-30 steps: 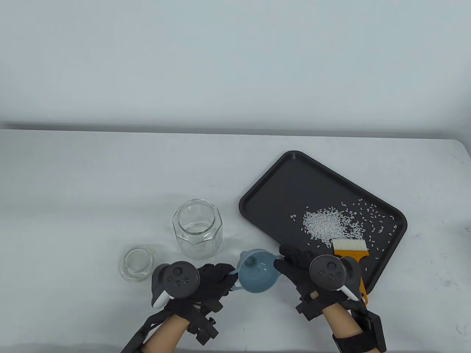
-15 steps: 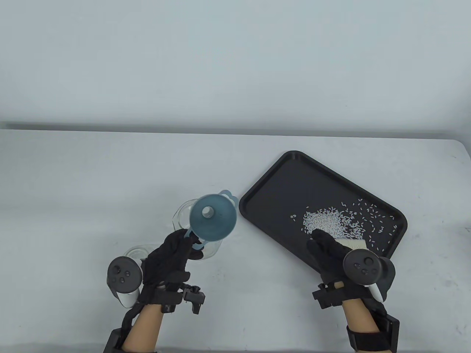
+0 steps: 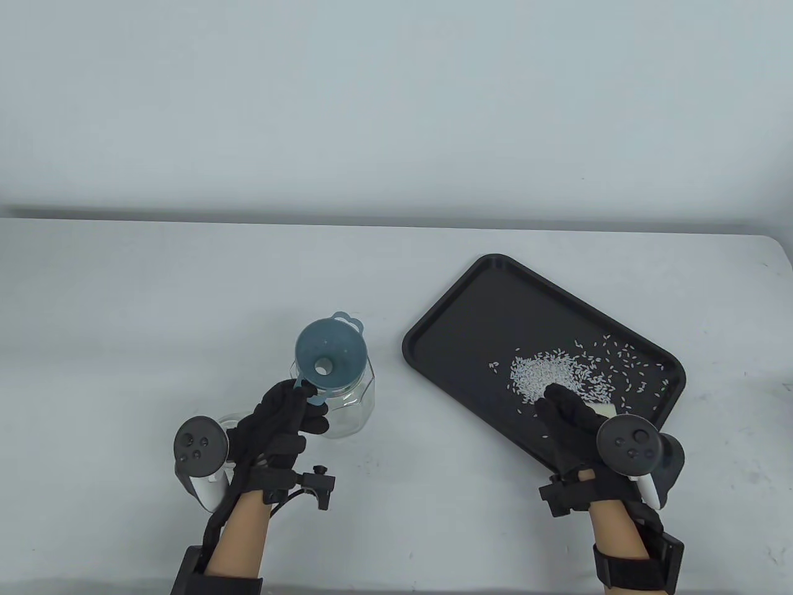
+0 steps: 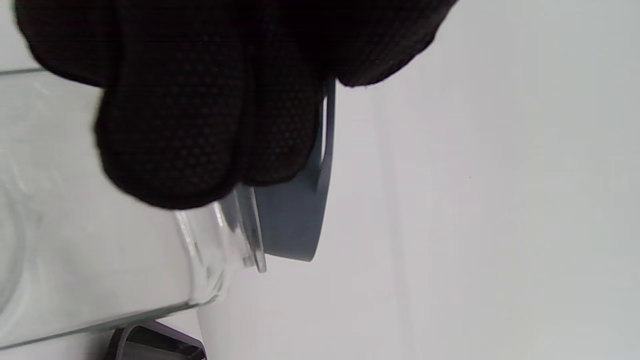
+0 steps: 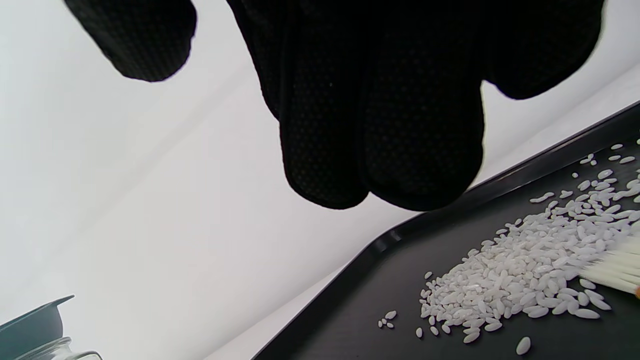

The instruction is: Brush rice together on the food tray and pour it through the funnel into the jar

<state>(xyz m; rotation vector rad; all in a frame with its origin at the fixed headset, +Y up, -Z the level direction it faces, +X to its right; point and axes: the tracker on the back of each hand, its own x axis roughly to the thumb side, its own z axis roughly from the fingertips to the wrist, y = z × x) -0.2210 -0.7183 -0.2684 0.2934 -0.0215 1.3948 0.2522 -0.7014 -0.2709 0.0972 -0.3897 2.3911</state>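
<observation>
plain white table (image 3: 155, 285) against a pale wall, nothing fancy. going left to right: a small glass lid (image 3: 228, 423) sits near the front, half hidden behind the left hand (image 3: 280, 427). that hand pinches the handle tab of the blue funnel (image 3: 328, 356), which sits in the mouth of the glass jar (image 3: 347, 403), spout hole pointing down into it. from the left wrist view the funnel rim looks right on the jar's lip, so i'd call the funnel step basically done, though the hand hasn't let go of it.

over to the right, the black food tray (image 3: 471, 297) has the rice (image 3: 545, 377) mostly in one pile, with loose grains scattered off to its right. the right hand (image 3: 573, 418) hovers over the tray's near edge, fingers relaxed and gripping nothing, right above the brush (image 3: 602, 409), whose bristles peek out beside the pile.

so what's left imo: grab the brush, sweep the strays in, then lift the tray and pour. jar looks empty.
</observation>
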